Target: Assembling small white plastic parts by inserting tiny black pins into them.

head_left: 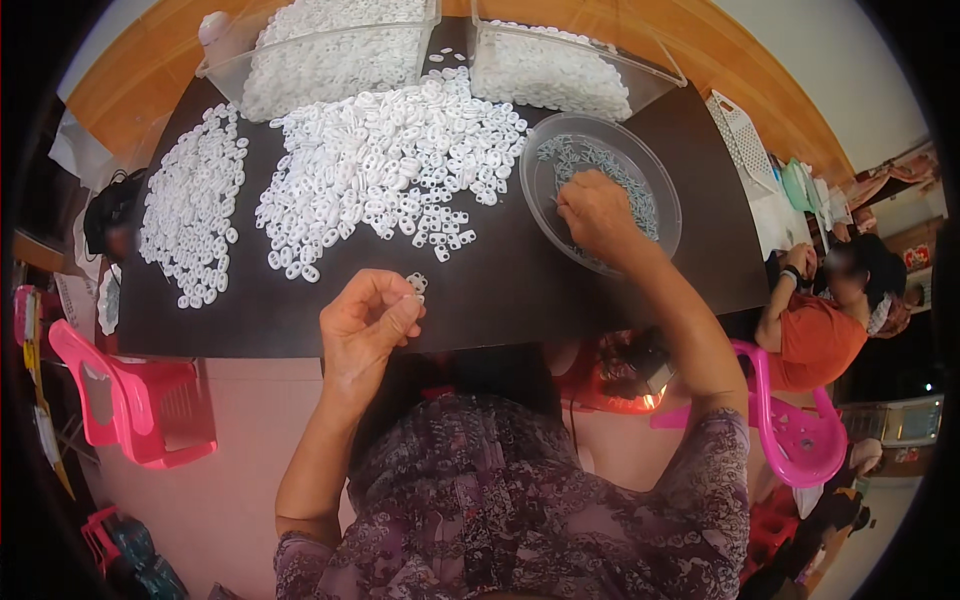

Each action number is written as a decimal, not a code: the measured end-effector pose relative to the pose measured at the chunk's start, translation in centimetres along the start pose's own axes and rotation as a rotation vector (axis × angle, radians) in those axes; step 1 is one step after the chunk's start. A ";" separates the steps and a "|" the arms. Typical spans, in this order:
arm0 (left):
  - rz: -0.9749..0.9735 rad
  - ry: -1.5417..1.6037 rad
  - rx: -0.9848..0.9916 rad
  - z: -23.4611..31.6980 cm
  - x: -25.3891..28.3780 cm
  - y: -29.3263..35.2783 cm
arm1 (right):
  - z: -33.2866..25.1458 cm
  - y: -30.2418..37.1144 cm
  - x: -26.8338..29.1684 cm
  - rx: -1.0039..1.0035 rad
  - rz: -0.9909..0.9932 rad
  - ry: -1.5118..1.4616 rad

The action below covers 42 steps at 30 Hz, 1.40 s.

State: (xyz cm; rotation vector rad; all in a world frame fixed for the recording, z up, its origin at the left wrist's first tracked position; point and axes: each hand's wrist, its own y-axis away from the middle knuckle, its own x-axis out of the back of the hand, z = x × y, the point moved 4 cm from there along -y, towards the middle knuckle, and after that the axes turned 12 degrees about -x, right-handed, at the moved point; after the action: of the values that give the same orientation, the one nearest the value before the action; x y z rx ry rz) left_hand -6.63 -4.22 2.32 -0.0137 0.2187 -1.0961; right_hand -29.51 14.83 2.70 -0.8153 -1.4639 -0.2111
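Close to the table's front edge, my left hand [368, 330] is closed in a pinch between thumb and forefinger. It grips a small white plastic piece [417, 287] with holes in it. To the right, my right hand [598, 212] reaches into a round clear tub [672, 218] of small grey screw-like pieces [570, 152]. Its fingers are curled together, and whatever they pinch is hidden. Ahead of my left hand lies a large heap of small white oval plastic pieces [375, 150]. A few squarer white pieces [440, 228] lie along the heap's near edge.
A second heap of white pieces [195, 200] spreads at the table's left. Two clear bins [330, 50] [560, 70] filled with white pieces stand at the back. Pink plastic chairs [140, 400] [800, 440] flank the dark table [480, 310]. Another person [815, 335] in orange sits at right.
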 end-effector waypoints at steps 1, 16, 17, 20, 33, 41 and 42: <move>0.003 -0.001 0.001 -0.2 0.0 0.0 | 0.0 -0.2 -0.1 0.002 -0.001 -0.002; 0.064 0.284 0.067 -1.0 0.2 0.3 | 1.2 -0.1 1.6 -0.227 -0.061 -0.242; 0.054 0.301 0.072 -1.1 0.2 0.3 | 1.2 0.0 1.8 -0.293 -0.091 -0.321; 0.053 0.311 0.059 -1.0 -0.1 0.3 | 0.9 0.3 2.2 -0.408 -0.133 -0.448; 0.105 0.355 0.053 -1.1 0.4 0.7 | -12.0 1.0 3.5 -0.385 -0.333 -0.957; 0.145 0.401 0.018 -1.0 1.5 1.8 | -16.7 1.1 0.9 -0.320 -0.426 -1.127; 0.151 0.402 0.015 -1.1 1.6 1.9 | -16.9 1.2 0.8 -0.318 -0.428 -1.125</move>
State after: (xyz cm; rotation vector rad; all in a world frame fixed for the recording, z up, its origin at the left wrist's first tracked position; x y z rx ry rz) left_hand -4.42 -4.69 0.79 0.2354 0.5632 -0.9418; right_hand -15.31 5.82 4.73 -0.9066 -2.7226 -0.3364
